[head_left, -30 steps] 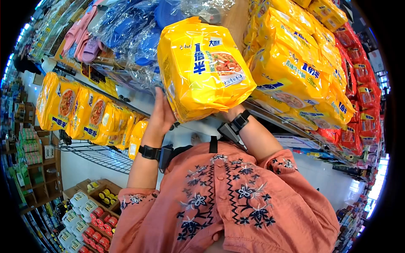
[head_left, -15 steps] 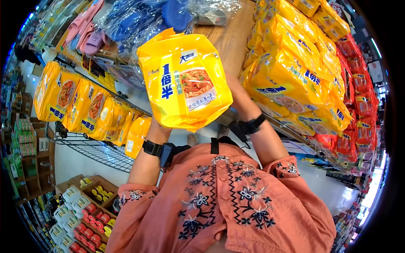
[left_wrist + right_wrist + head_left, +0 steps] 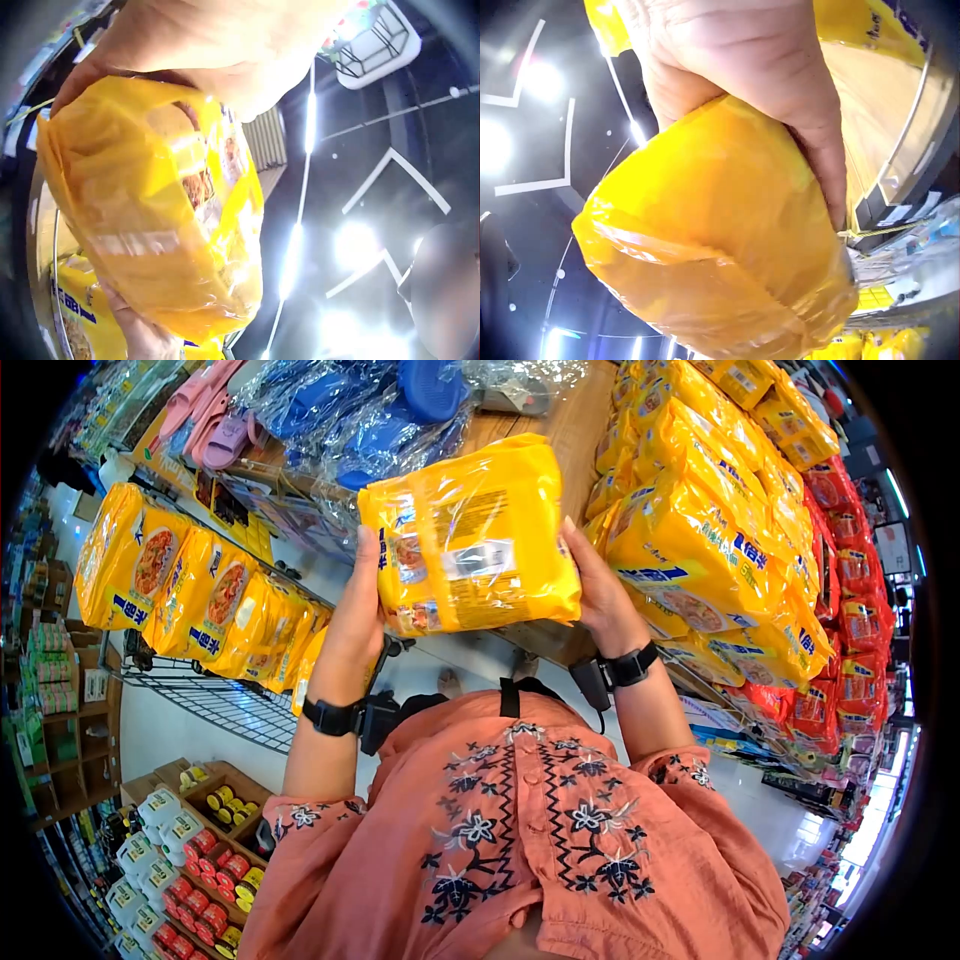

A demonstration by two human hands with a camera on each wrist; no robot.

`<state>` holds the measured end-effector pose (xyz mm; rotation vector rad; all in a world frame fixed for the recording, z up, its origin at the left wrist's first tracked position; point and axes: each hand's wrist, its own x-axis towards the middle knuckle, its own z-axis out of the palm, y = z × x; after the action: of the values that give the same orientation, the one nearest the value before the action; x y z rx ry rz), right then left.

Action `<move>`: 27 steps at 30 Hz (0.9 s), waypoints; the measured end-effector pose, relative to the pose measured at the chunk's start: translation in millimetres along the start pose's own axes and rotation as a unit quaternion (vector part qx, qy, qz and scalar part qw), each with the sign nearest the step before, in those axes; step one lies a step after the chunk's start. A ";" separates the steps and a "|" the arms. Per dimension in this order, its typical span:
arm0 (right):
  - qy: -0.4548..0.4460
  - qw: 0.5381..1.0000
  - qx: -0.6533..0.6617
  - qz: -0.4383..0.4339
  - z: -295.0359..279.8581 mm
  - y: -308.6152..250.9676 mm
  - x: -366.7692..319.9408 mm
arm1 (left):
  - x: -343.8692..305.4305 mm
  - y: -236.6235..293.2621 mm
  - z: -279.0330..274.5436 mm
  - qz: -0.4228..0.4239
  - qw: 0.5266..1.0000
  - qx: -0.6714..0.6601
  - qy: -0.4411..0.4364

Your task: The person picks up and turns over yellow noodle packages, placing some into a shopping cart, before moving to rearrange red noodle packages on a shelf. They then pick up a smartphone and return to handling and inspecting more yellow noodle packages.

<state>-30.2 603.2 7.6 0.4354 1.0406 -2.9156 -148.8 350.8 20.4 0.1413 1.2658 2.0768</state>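
Yellow film, glossy: one pack (image 3: 475, 540), printed panel and white label facing my head camera.

Place: between the hands, ahead of the shirt (image 3: 520, 810), over the near edge of the desk (image 3: 585, 420). On both wrist feeds I get ceiling lights beyond it, so I judge it lifted.

Axis: longer side runs roughly left to right, from hand to hand, tilted a little upward at the right; depth I cannot tell.

Left hand (image 3: 354, 610): grips the left end, thumb up along the side.

Right hand (image 3: 606, 600): grips the right end, thumb at the near corner. Both spread about the pack's width; neither is nearer, each touching.

Surroundings: on my right, just past the right hand, the stack (image 3: 700, 540); on my left, past the left hand, the row (image 3: 205, 595) along the cart (image 3: 215, 700). Beyond the pack, blue slippers (image 3: 430, 390) in clear wrap.
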 end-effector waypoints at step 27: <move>0.006 0.995 0.059 0.078 -33.7 55.7 24.2 | -3.7 -35.7 -46.0 -0.046 0.983 -0.175 0.036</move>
<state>-38.9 582.7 -58.2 0.5145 0.7997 -2.8469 -147.6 324.5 -31.7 -0.1502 0.9107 2.2022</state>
